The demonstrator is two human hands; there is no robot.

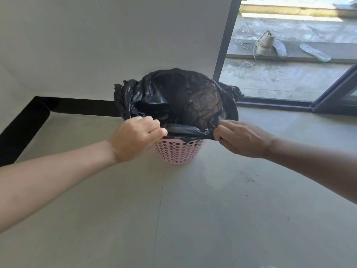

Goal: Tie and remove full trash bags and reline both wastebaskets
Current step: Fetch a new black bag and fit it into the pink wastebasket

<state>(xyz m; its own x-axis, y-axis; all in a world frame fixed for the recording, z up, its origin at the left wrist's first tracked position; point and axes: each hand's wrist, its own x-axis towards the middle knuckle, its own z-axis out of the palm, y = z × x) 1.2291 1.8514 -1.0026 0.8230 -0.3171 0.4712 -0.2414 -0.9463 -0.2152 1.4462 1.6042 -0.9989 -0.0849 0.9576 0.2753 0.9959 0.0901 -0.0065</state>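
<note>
Here, left hand [135, 138], right hand [241, 140] pinching black bag [173, 93] rim (in pink wastebasket [177, 153])

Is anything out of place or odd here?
Yes: beyond the window, one shoe stands alone on a ledge, its lace trailing, with two loose insoles beside it. Small dark specks also mark the floor.

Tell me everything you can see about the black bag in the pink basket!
The black trash bag is thin, shiny, crinkly plastic. It sits inside the pink wastebasket with round holes, its mouth wide open and its top standing above the rim. Its edges bunch in ruffles at both sides. Inside it looks dark, with brownish wrinkled patches; its contents cannot be told. The left hand pinches the near edge on one side and the right hand pinches it on the other.
</note>
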